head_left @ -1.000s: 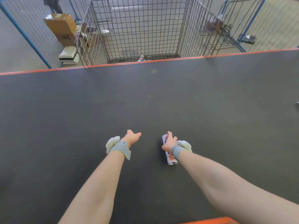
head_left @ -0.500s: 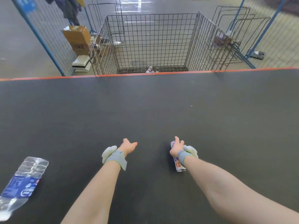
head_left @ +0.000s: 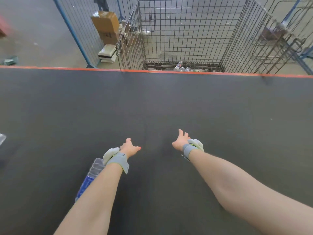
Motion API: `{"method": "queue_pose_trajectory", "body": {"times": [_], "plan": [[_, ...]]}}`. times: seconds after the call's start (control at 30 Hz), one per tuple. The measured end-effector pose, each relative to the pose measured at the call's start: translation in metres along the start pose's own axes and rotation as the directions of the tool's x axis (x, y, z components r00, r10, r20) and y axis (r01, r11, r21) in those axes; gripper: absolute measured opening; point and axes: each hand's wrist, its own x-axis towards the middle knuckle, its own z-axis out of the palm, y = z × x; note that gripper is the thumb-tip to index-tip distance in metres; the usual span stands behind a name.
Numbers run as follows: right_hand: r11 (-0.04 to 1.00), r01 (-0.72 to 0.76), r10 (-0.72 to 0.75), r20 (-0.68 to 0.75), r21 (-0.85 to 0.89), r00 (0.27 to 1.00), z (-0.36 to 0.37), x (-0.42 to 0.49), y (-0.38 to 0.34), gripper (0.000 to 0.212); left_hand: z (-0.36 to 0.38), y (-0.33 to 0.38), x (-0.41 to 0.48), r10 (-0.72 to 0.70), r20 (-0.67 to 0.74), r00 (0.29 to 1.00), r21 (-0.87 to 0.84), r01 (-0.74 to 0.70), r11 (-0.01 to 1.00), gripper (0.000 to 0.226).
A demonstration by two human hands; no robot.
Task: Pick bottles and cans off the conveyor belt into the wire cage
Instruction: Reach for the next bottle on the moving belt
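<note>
Both bare forearms stretch forward over the dark grey conveyor belt (head_left: 169, 102). The left hand (head_left: 129, 147) has a loosely spread grip, the right hand (head_left: 181, 140) a splayed one, and neither holds anything. A crushed clear plastic bottle with a blue label (head_left: 90, 177) lies on the belt, partly under the left forearm. The metal wire cage (head_left: 133, 48) stands beyond the belt's orange far edge.
</note>
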Motion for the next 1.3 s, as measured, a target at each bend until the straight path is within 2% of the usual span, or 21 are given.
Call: {"method": "queue_pose_trajectory", "body": {"times": [0.17,0.3,0.37,0.47,0.63,0.77,0.83,0.93,1.0,1.03,1.1,1.13,1.23,1.3], "plan": [[0.999,0.034,-0.035,0.11,0.012,0.993,0.019,-0.034,-0.004,0.077,-0.004,-0.029,-0.027,-0.01,-0.034,0.999,0.098,0.013,0.995,0.082],[0.999,0.036,-0.037,0.144,0.007,0.989,0.032,-0.057,0.01,0.077,0.024,-0.047,-0.059,-0.002,-0.041,0.999,0.217,0.011,0.976,0.104],[1.0,0.028,-0.03,0.146,0.011,0.989,0.036,-0.065,0.018,0.077,0.045,-0.046,-0.075,-0.003,0.033,0.999,0.133,-0.001,0.991,0.108],[0.999,0.002,-0.009,0.148,0.049,0.989,0.034,-0.073,0.037,0.082,0.074,-0.021,-0.088,0.05,0.133,0.99,-0.022,-0.048,0.999,0.094],[0.99,-0.068,0.051,0.137,0.123,0.989,0.018,-0.064,0.067,0.085,0.09,0.031,-0.079,0.056,0.108,0.993,-0.211,-0.032,0.977,0.091],[0.953,-0.113,0.105,0.042,0.282,0.994,-0.023,-0.037,0.076,0.079,0.08,0.075,-0.046,-0.026,0.104,0.994,-0.468,0.073,0.881,0.096],[0.937,-0.125,0.139,-0.02,0.327,0.99,-0.041,-0.02,0.073,0.075,0.071,0.087,-0.029,-0.068,0.167,0.984,-0.628,0.159,0.762,0.096],[0.918,-0.123,0.185,-0.134,0.377,0.974,-0.075,0.017,0.056,0.073,0.057,0.113,0.013,-0.046,0.257,0.965,-0.776,0.234,0.586,0.083],[0.919,-0.09,0.181,-0.206,0.385,0.962,-0.105,0.044,0.034,0.069,0.039,0.15,0.047,0.01,0.302,0.953,-0.815,0.253,0.521,0.078],[0.917,-0.056,0.172,-0.265,0.395,0.949,-0.125,0.063,0.018,0.067,0.025,0.175,0.069,0.066,0.311,0.948,-0.83,0.237,0.504,0.074],[0.888,0.045,0.144,-0.37,0.458,0.918,-0.166,0.091,-0.02,0.062,-0.017,0.228,0.087,0.155,0.239,0.959,-0.865,0.138,0.482,0.06],[0.875,0.097,0.126,-0.417,0.475,0.9,-0.184,0.107,-0.041,0.059,-0.042,0.255,0.089,0.175,0.207,0.963,-0.869,0.099,0.486,0.06],[0.885,0.218,0.023,-0.507,0.411,0.862,-0.217,0.144,-0.088,0.057,-0.087,0.304,0.096,0.265,0.101,0.959,-0.799,-0.081,0.597,0.049],[0.892,0.26,-0.028,-0.528,0.37,0.849,-0.222,0.153,-0.104,0.057,-0.089,0.309,0.107,0.236,0.094,0.967,-0.823,-0.058,0.565,0.051]]}}
